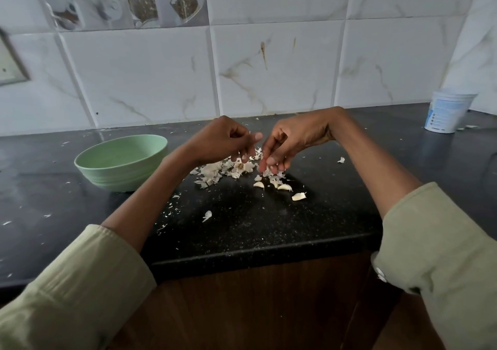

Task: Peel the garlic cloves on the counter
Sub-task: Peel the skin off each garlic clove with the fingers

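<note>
Green bowl (121, 161) is sitting at 9 o'clock of the hands on the black counter (269, 223), well apart from the mess — its inside is looking bare from this angle.

Left hand (228, 142) is hovering above the skin pile (223, 170), fingers curling inward; whether it is pinching a scrap of skin I cannot tell (too small, blurred).

Right hand (287, 145) is reaching down at 3 o'clock of the left one, fingertips (269, 165) pinching something white, papery, at the pile's right edge — clove or loose skin, cannot tell.

Garlic cloves (285, 187) are lying on the counter at 6 o'clock of the right hand, three showing, close together, one a little further toward 4 o'clock (299, 196). They are looking pale and smooth, so possibly peeled already.

White tub (447, 111) is standing far off at 2 o'clock, by the tiled wall.

Progress, judging by the heap of skins: well along. Nothing is showing in the bowl yet; the piece in the right hand is likely what is left, plus moving cloves over.
</note>
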